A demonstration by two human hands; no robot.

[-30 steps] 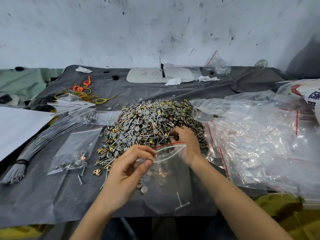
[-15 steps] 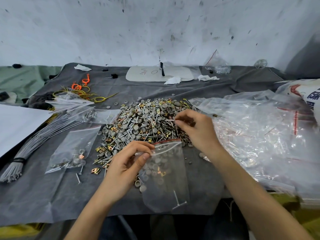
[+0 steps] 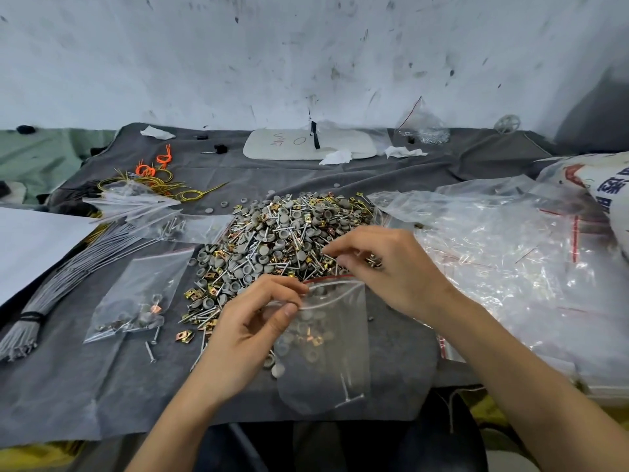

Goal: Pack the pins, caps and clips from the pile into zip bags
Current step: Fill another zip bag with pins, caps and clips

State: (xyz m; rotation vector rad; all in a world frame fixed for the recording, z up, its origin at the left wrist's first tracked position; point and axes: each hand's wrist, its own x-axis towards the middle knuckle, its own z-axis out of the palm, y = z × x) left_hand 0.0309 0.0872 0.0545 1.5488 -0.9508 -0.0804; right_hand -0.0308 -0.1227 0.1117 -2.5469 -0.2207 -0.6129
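Against the near edge of the pile (image 3: 282, 240), your left hand (image 3: 243, 338) pinches the open bag (image 3: 326, 352) at its mouth; your right hand (image 3: 391, 270), just above, curls round a few small parts (image 3: 373, 260).

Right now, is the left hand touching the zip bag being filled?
Touching. The head view shows the left hand pinching the zip bag at its open mouth, thumb and fingertips pressed on the plastic.

Probably a small workshop: scuffed wall (image 3: 306, 46), felt-covered bench (image 3: 68, 386), heaped hardware (image 3: 282, 233).
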